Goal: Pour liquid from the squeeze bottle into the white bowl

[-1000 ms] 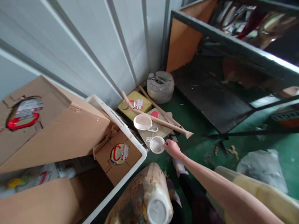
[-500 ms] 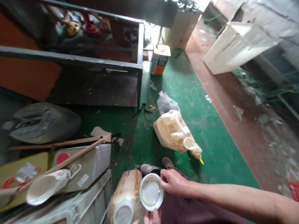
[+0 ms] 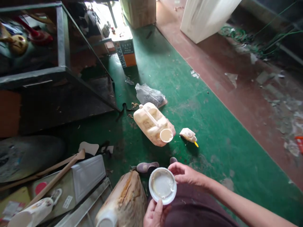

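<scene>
A round white plastic lid (image 3: 163, 186), with a raised rim and pale residue inside, faces up in front of my body. My left hand (image 3: 156, 214) grips its near edge, the thumb over the rim. At the right edge my right hand (image 3: 187, 174) has its curled fingers against the rim; part of the fingers is hidden. Just left of the lid stands a stained, brownish-white plastic jug (image 3: 125, 195) with a wide white mouth. Another dirty white jug (image 3: 152, 123) with a handle lies on the green floor ahead, its round opening towards me.
A small stained container with a yellow tip (image 3: 188, 135) lies right of the far jug. Beyond are a grey plastic bag (image 3: 150, 95) and a KANGLI tin (image 3: 124, 47). A metal-framed rack (image 3: 62, 47), wooden handle (image 3: 59, 176) and white mug (image 3: 35, 209) are at left.
The view has shifted, and the far jug now shows apart from the small yellow-tipped container. The lid stays between my hands; my right fingers look less tightly curled.
</scene>
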A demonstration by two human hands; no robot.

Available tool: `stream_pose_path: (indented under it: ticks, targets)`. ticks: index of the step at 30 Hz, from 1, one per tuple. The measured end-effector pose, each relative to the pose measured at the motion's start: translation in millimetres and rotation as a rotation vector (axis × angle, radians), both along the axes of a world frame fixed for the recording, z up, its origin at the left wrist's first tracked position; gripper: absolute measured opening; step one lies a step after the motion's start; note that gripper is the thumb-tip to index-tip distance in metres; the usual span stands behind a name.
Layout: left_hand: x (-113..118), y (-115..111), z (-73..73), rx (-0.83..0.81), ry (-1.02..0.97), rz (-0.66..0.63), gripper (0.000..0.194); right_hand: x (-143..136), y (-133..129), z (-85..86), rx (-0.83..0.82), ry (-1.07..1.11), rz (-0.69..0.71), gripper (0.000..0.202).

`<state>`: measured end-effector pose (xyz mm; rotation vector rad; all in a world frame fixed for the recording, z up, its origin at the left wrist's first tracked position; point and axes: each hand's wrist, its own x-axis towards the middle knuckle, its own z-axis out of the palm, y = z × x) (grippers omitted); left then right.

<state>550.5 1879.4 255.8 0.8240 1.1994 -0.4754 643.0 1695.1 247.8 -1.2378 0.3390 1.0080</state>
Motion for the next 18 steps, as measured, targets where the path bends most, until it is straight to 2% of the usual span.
stream_pose_path:
  ticks: [3, 6, 11, 15, 18]
  targets:
    - [4, -35, 11.7, -0.117, 0.000, -0.042, 0.049, -8, -25, 9.3, 0.325, 0.128, -0.113, 0.066]
    - [2, -59, 16.6, -0.191, 0.010, -0.074, 0.056, -20, -39, 15.1, 0.486, 0.229, -0.224, 0.068]
    - [-1, -73, 10.5, -0.253, 0.031, -0.100, 0.060, -31, -43, 3.9, 0.554, 0.301, -0.343, 0.064]
    - [8, -69, -1.8, -0.313, 0.049, -0.071, 0.061, -26, -31, -7.7, 0.508, 0.299, -0.343, 0.071]
    - [14, -61, -16.8, -0.412, 0.039, -0.054, 0.061, -12, -15, -12.3, 0.449, 0.270, -0.331, 0.078]
